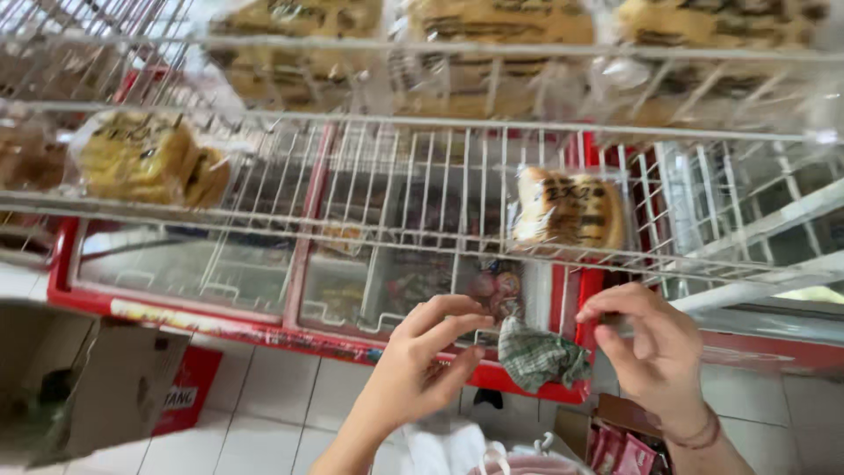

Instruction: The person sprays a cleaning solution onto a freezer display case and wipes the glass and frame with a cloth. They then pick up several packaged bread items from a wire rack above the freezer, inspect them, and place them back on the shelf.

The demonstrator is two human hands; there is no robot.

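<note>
Head view: you look slightly down, close behind a white wire rack (422,185) filling the frame's upper half
Beyond: red freezer chest (264,325) lower left

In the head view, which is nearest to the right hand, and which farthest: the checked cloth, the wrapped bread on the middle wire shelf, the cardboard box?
From the right hand:
1. Checked cloth, just to its left.
2. Wrapped bread, above it on the wire shelf.
3. Cardboard box, far left, by the floor.

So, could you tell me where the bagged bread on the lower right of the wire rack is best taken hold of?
Probably at the sides of the bagged bread, coming from the open front of the wire rack. It lies flat with its broad face up and wires beneath it, so its sides look the easiest part to grip.
</note>
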